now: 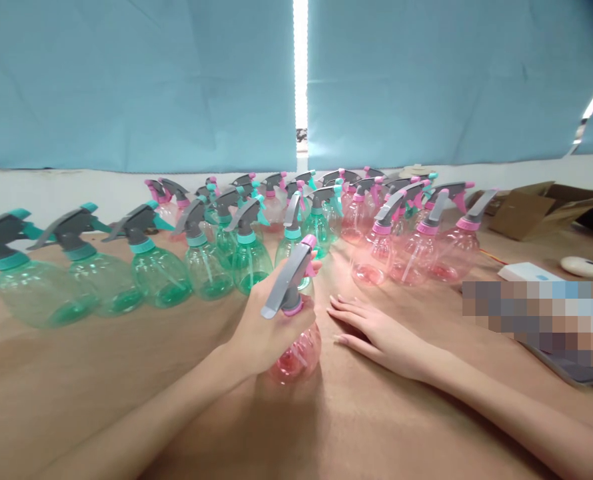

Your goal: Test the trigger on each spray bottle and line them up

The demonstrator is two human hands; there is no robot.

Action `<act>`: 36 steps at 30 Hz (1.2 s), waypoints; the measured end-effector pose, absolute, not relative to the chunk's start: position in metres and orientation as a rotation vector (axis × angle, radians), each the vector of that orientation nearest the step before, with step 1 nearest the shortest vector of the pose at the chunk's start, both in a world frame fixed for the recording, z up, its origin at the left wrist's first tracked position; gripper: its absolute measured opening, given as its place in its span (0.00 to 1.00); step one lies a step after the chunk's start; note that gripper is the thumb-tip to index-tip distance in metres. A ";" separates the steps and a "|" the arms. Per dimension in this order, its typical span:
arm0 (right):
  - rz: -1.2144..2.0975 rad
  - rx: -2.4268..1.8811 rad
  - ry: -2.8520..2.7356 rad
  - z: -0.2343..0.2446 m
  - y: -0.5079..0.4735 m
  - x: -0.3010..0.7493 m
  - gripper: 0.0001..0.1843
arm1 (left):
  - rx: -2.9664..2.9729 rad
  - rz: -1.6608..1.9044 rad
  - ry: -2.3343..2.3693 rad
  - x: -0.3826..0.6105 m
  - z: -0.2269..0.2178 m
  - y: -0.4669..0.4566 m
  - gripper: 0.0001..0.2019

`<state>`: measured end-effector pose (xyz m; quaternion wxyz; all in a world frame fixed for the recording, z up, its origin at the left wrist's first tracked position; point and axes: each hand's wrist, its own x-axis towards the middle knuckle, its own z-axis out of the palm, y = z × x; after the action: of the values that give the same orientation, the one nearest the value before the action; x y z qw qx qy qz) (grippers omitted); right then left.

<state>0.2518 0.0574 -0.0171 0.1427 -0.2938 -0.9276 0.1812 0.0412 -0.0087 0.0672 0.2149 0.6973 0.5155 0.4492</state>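
Note:
My left hand (pixel 271 320) is wrapped round the neck of a pink spray bottle (pixel 296 353) with a grey and pink trigger head. The bottle is upright, close in front of me; my fingers partly hide it. To its right my right hand (pixel 376 330) lies flat on the wooden table (pixel 376 433), fingers stretched out and touching no bottle. Behind my left hand stands a green spray bottle (pixel 250 257) in a row of several green ones reaching left. Beyond my right hand are several pink spray bottles, the nearest pink bottle (pixel 371 257) among them.
More pink and green bottles crowd the back of the table. At the right are an open cardboard box (pixel 524 210), a white computer mouse (pixel 580 267), a small white box (pixel 529 272) and a blurred-out patch. A blue curtain (pixel 141 87) hangs behind the table.

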 end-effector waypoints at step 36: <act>0.538 -0.896 -2.695 -0.018 0.058 0.252 0.32 | 1.899 1.223 1.338 0.039 0.070 -0.006 0.30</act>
<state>0.2519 0.0578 -0.0184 0.1251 -0.3077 -0.9250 0.1845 0.0385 -0.0056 0.0703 0.2553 0.6993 0.4929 0.4504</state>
